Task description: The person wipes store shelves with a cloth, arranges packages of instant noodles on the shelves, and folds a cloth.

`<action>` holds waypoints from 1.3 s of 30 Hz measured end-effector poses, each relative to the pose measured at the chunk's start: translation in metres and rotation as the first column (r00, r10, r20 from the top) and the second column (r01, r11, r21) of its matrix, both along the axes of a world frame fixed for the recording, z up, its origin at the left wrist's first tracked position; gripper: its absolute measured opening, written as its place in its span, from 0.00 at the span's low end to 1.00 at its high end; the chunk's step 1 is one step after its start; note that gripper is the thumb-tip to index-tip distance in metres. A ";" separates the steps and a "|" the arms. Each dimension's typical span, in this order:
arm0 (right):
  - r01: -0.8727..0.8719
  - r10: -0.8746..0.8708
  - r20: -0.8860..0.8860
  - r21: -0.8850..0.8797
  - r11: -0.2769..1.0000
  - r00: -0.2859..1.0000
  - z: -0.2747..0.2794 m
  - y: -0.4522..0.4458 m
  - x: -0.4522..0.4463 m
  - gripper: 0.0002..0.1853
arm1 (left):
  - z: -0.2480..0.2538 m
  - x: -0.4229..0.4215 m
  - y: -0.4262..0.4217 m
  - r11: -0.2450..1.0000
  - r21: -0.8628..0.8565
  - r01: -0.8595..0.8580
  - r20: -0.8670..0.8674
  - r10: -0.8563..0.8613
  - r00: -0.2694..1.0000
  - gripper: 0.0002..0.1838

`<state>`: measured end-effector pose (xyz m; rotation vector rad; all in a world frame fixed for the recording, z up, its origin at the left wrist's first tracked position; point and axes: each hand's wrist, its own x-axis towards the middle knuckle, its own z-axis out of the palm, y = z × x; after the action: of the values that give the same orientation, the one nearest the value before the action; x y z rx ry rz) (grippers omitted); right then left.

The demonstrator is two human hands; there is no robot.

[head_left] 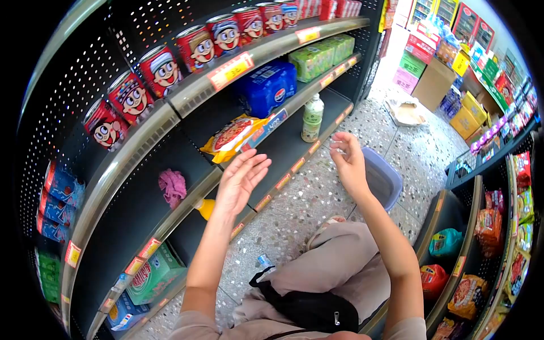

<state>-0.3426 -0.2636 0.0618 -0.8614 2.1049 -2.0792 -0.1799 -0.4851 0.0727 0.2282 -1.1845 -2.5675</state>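
My left hand point(242, 178) is raised in front of the shelf unit, palm up, with its fingers apart and nothing in it. Just beyond it, a yellow and red snack bag point(233, 137) lies on the middle shelf. My right hand point(349, 164) hangs in the air with loosely bent fingers and holds nothing. It is nearest to a bottle with a pale green label point(311, 118), upright on the bottom shelf, and a purple plastic basin point(395, 180) on the floor. A crumpled pink cloth point(171, 188) rests on the shelf left of my left hand.
Red cartoon-face cans point(202, 48) line the upper shelf. Below are a blue Pepsi pack point(266, 86) and green cartons point(321, 58). A yellow bottle point(205, 208) and a green box point(156, 275) sit low. Snack racks point(475, 226) stand at right; stacked boxes point(422, 65) stand behind.
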 end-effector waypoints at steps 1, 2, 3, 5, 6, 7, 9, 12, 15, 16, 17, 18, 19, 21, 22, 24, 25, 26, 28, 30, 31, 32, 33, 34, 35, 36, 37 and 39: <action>-0.024 0.024 0.000 0.010 1.000 1.000 0.004 -0.013 -0.001 0.21 | 0.004 0.009 -0.009 0.999 0.005 -0.031 -0.009 0.031 0.999 0.15; -0.048 0.048 0.027 0.011 0.999 0.998 0.014 -0.024 0.002 0.21 | 0.007 0.017 -0.018 0.998 -0.002 -0.066 -0.019 0.066 0.998 0.15; -0.055 0.055 0.019 0.009 0.998 0.998 0.014 -0.037 0.000 0.20 | 0.009 0.024 -0.028 0.995 -0.010 -0.099 -0.029 0.098 0.995 0.15; -0.067 0.067 0.003 0.003 0.998 0.998 0.012 -0.061 -0.007 0.19 | 0.013 0.036 -0.047 0.985 -0.028 -0.168 -0.031 0.167 0.985 0.15; -0.096 0.097 0.036 -0.033 0.995 0.995 0.009 -0.074 -0.010 0.19 | 0.014 0.040 -0.056 0.974 -0.065 -0.216 -0.019 0.215 0.976 0.16; -0.115 0.118 0.064 -0.037 0.993 0.991 0.011 -0.085 -0.011 0.19 | 0.014 0.043 -0.066 0.960 -0.103 -0.262 -0.009 0.263 0.965 0.16; -0.157 0.161 0.120 -0.045 0.987 0.980 0.016 -0.107 -0.012 0.19 | 0.012 0.046 -0.085 0.946 -0.123 -0.300 0.003 0.302 0.953 0.17; -0.164 0.163 0.159 -0.007 0.986 0.974 0.018 -0.138 -0.015 0.18 | 0.007 0.048 -0.109 0.926 -0.160 -0.341 0.038 0.351 0.936 0.21; -0.154 0.146 0.145 0.044 0.987 0.979 0.018 -0.162 -0.018 0.19 | 0.001 0.047 -0.121 0.921 -0.032 -0.389 0.125 0.390 0.912 0.25; -0.148 0.137 0.120 0.084 0.985 0.983 0.016 -0.170 -0.022 0.19 | 0.002 0.046 -0.124 0.924 0.037 -0.381 0.152 0.372 0.916 0.27; -0.138 0.127 0.093 0.122 0.983 0.987 0.014 -0.176 -0.025 0.20 | 0.003 0.045 -0.126 0.923 0.106 -0.371 0.177 0.350 0.920 0.29; -0.143 0.121 0.135 0.162 0.976 0.983 0.011 -0.179 -0.028 0.21 | 0.004 0.043 -0.129 0.917 0.173 -0.358 0.199 0.324 0.925 0.31; -0.148 0.113 0.176 0.201 0.968 0.978 0.015 -0.183 -0.026 0.21 | 0.004 0.042 -0.132 0.912 0.216 -0.349 0.220 0.303 0.927 0.33; -0.181 0.111 0.284 0.234 0.955 0.952 0.021 -0.186 -0.023 0.23 | 0.002 0.036 -0.137 0.896 0.299 -0.328 0.257 0.255 0.932 0.38; -0.208 0.119 0.352 0.229 0.951 0.928 0.025 -0.187 -0.021 0.23 | 0.001 0.033 -0.139 0.883 0.336 -0.326 0.269 0.242 0.932 0.40; -0.254 0.135 0.448 0.218 0.942 0.884 0.027 -0.190 -0.019 0.24 | -0.003 0.024 -0.140 0.854 0.408 -0.322 0.294 0.211 0.932 0.44; -0.273 0.143 0.477 0.213 0.938 0.867 0.026 -0.192 -0.020 0.24 | -0.006 0.020 -0.141 0.838 0.443 -0.319 0.304 0.194 0.933 0.47; -0.290 0.152 0.506 0.207 0.934 0.849 0.025 -0.193 -0.021 0.23 | -0.008 0.018 -0.141 0.844 0.463 -0.271 0.289 0.145 0.946 0.48; -0.307 0.150 0.560 0.198 0.931 0.815 0.024 -0.196 -0.021 0.23 | -0.005 0.011 -0.137 0.838 0.483 -0.252 0.271 0.131 0.954 0.47; -0.316 0.159 0.600 0.165 0.934 0.784 0.026 -0.198 -0.019 0.23 | -0.006 0.005 -0.138 0.841 0.501 -0.205 0.236 0.095 0.967 0.47; -0.324 0.172 0.600 0.154 0.933 0.781 0.025 -0.199 -0.020 0.23 | -0.008 0.003 -0.140 0.844 0.509 -0.168 0.211 0.067 0.975 0.47; -0.333 0.185 0.600 0.144 0.932 0.778 0.022 -0.201 -0.021 0.23 | -0.010 0.000 -0.141 0.846 0.516 -0.131 0.186 0.039 0.982 0.47; -0.341 0.198 0.600 0.134 0.930 0.775 0.020 -0.202 -0.022 0.23 | -0.012 -0.001 -0.142 0.844 0.513 -0.156 0.209 0.053 0.976 0.47; -0.334 0.199 0.598 0.123 0.935 0.776 0.021 -0.202 -0.021 0.23 | -0.007 -0.002 -0.138 0.843 0.507 -0.180 0.232 0.067 0.970 0.46; -0.336 0.212 0.595 0.105 0.936 0.775 0.020 -0.201 -0.022 0.23 | -0.002 -0.002 -0.135 0.841 0.501 -0.204 0.256 0.081 0.963 0.46; -0.340 0.225 0.591 0.088 0.936 0.774 0.019 -0.201 -0.022 0.23 | 0.001 -0.002 -0.135 0.833 0.508 -0.218 0.271 0.086 0.959 0.40; -0.344 0.239 0.587 0.072 0.936 0.774 0.019 -0.200 -0.022 0.23 | 0.003 -0.002 -0.135 0.825 0.514 -0.233 0.285 0.091 0.954 0.34; -0.341 0.256 0.582 0.039 0.939 0.772 0.020 -0.198 -0.021 0.23 | 0.002 -0.001 -0.138 0.821 0.527 -0.219 0.269 0.083 0.960 0.28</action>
<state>-0.3635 -0.4613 0.0813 -0.4327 1.6392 -1.7095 -0.1810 -0.6232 0.0749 0.7418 -0.4175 -2.7233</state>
